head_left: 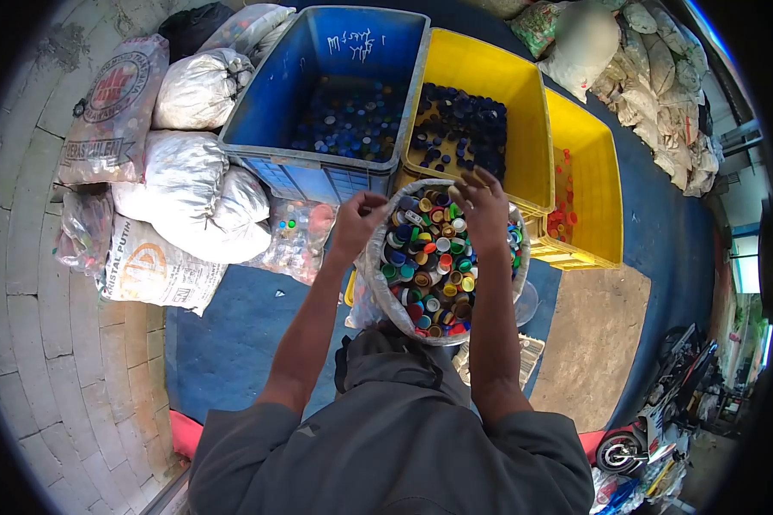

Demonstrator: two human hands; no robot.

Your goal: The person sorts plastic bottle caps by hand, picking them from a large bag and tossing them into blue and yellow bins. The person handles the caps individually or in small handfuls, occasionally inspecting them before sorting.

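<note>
Bottle caps [434,270] of many colours are filling a round container [380,296] with a pale, sack-like rim, which is standing just in front of the person. The left hand [361,223] is hovering at the left side of this rim, its fingers bending towards the thumb; I cannot tell if they are pinching something. The right hand [483,206] is reaching over the far right part of the caps, and its fingers are spreading apart.

Beyond the container, a blue crate [318,163] is holding mostly blue caps, and next to it a yellow crate [524,129] is holding dark blue ones. Further right, a second yellow crate [605,189] is holding red-orange pieces. White sacks [176,176] are leaning together left of the blue crate. On the right side, a brown board [597,335] is lying on the blue floor [232,343], and a motorcycle [631,446] is standing near the picture's edge.
</note>
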